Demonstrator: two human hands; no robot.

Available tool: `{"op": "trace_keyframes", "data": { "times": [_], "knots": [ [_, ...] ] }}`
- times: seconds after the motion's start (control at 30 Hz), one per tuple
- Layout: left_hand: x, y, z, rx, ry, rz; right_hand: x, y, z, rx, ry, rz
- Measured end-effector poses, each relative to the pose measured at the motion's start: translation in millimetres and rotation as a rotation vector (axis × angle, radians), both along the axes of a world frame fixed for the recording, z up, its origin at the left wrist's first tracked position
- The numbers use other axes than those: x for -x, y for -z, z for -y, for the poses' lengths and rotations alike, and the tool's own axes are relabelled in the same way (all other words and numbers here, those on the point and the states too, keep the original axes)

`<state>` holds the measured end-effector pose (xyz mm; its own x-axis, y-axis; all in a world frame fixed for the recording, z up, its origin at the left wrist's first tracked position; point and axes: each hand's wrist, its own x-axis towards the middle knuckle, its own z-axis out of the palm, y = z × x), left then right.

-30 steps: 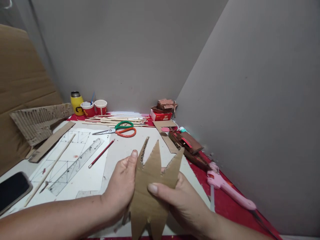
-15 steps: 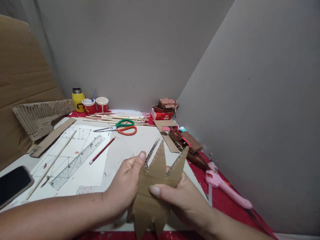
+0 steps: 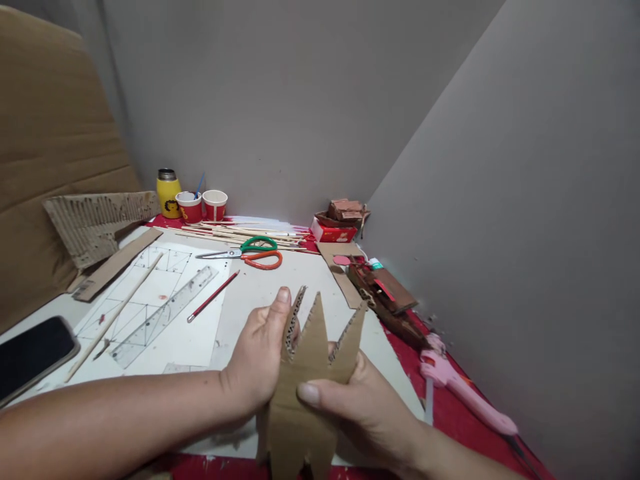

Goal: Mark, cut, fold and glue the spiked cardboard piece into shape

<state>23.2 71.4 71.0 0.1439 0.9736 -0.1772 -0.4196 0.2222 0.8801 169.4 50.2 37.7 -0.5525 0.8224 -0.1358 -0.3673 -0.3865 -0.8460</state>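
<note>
Between both hands stands a brown corrugated cardboard piece cut into tall pointed spikes, with smaller points at its lower end. My left hand is closed on its left side, thumb up against the left spike, whose cut edge shows the corrugation. My right hand grips the right side, thumb pressed flat on the front face. The fingers behind the cardboard are mostly hidden. Beyond the hands lie a red pencil and scissors with one green and one orange handle.
A clear ruler and a wooden stick lie on a drawn paper plan. A phone is at the left edge. A pink glue gun lies right. Sticks, red paper cups and a yellow bottle stand behind.
The view has shifted slightly, so the table things appear further right. My left thumb has moved up along the left spike, which leans closer in. Both hands keep hold of the cardboard.
</note>
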Motion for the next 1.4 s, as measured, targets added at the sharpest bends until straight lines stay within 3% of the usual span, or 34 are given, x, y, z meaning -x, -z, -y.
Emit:
{"op": "trace_keyframes", "data": {
  "times": [0.23, 0.47, 0.63, 0.9, 1.2, 1.4],
  "knots": [
    [-3.5, 8.1, -4.9, -0.072, 0.083, -0.052, 3.7, -1.6, 1.4, 0.061, 0.047, 0.045],
    [8.9, 9.4, -20.1, -0.237, -0.117, -0.229, 2.9, -15.7, -10.0, 0.006, 0.373, 0.008],
    [4.2, 6.8, -6.3, -0.349, 0.166, -0.151, 1.1, -19.7, -13.7, -0.082, 0.486, 0.002],
    [-7.4, 13.1, 6.7, -0.431, 0.194, -0.185, 6.0, -17.4, -7.2, -0.087, 0.468, 0.010],
    [2.7, 15.6, -9.9, -0.170, 0.212, -0.078, -5.4, -26.0, -15.2, -0.064, 0.293, 0.015],
    [9.8, 10.9, -19.5, -0.237, 0.177, -0.164, -14.3, -22.4, -18.6, -0.164, 0.333, 0.101]
  ]
}}
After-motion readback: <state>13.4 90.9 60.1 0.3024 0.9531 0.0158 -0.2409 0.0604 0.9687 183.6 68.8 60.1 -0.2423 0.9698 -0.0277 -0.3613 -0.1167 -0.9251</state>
